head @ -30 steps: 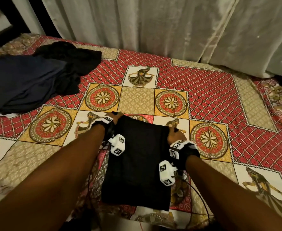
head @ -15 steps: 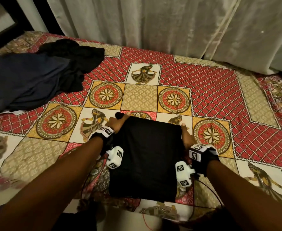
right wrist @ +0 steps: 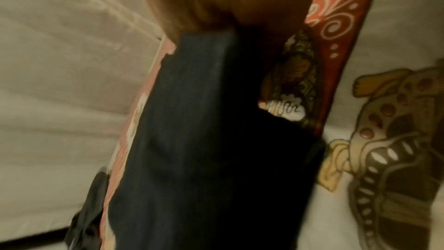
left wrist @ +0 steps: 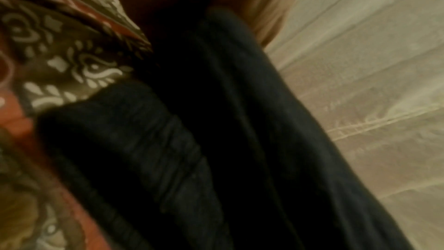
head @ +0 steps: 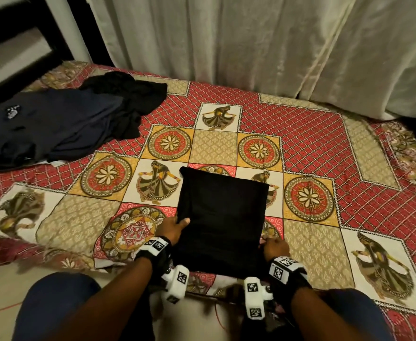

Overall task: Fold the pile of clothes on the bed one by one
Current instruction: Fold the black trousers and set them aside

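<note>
A folded black garment (head: 223,217) lies on the bed (head: 325,148). The left hand (head: 175,228) pinches its left edge, thumb on top. The right hand (head: 274,249) grips the right edge.

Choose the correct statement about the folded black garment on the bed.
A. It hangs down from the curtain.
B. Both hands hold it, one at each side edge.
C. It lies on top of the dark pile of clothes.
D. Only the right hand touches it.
B: in the head view the left hand grips the left edge of the folded black garment and the right hand grips its right edge, on the patterned bedspread.
</note>
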